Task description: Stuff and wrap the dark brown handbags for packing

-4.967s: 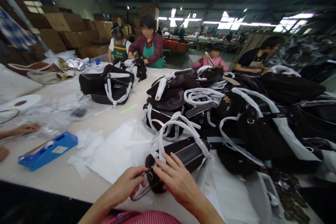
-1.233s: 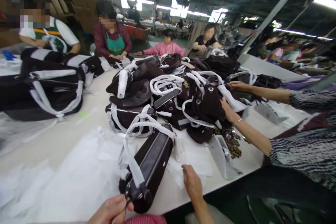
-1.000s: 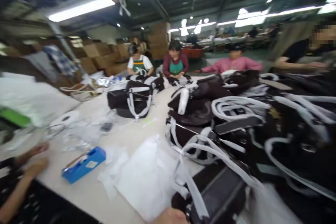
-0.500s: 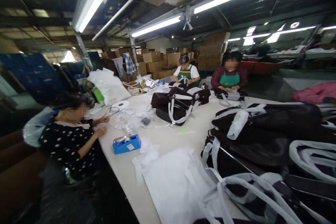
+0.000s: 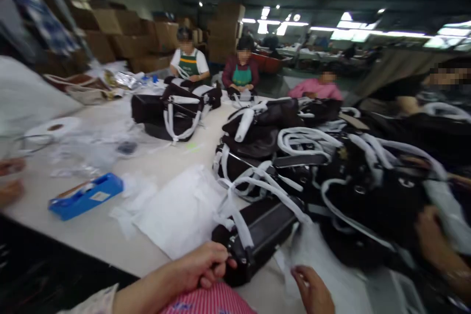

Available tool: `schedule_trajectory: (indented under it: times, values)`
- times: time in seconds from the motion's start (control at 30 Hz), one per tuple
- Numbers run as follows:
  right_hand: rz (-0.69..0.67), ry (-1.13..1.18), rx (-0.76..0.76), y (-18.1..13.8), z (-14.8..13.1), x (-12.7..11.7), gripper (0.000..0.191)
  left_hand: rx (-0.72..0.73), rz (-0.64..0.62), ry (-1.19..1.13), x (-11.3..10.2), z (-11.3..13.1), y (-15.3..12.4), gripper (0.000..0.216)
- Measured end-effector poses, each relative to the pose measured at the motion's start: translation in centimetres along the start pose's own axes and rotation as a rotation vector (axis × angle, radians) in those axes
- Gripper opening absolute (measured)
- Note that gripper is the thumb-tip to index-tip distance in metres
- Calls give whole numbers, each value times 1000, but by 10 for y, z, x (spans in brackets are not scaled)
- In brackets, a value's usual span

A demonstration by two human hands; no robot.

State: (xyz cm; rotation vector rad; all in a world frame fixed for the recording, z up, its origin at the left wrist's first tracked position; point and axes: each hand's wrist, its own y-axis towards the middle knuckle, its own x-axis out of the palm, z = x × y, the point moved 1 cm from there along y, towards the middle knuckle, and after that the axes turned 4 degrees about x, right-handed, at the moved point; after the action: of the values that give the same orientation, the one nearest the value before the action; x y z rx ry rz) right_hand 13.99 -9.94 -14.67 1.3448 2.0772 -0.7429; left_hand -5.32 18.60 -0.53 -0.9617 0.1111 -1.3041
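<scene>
A dark brown handbag (image 5: 257,235) with white paper-wrapped straps lies at the table's near edge. My left hand (image 5: 200,267) is closed on the near end of this bag, fingers curled at its metal hardware. My right hand (image 5: 312,289) rests low on white wrapping paper (image 5: 331,274) beside the bag, with thumb and fingers pinched on the sheet. A flat white sheet (image 5: 180,211) lies left of the bag.
A heap of dark bags with white-wrapped handles (image 5: 331,167) fills the right of the table (image 5: 110,235). A blue tape dispenser (image 5: 84,198) sits at left. A co-worker's hand (image 5: 436,235) reaches in from the right. Several people work at the far end, with cardboard boxes behind.
The view swung right, then far left, and has come back down onto the table. My left hand still holds the bag's end; my right hand is back in sight on the white paper.
</scene>
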Motion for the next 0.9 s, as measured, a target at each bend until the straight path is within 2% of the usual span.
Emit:
schedule_trajectory:
  times: [0.03,0.2,0.47,0.63,0.73,0.9]
  values:
    - [6,143,50,-2,-2,-4,45,-9,-5,0,-2,4,-2,38]
    - [75,306,171,-13,-24,-13,48,-48,-56,14,-3,12,0,45]
    - [23,612,366,-32,-62,-15,55,-81,-77,9,-2,10,2,54]
    - [-92,668,383,-53,-91,-20,59,-72,-98,-20,0,10,1,46]
    - [-176,683,411,-74,-104,-18,53,-90,-100,-24,0,10,2,37]
    - [-99,812,441,-114,-129,-10,49,-179,-90,-35,0,9,8,30]
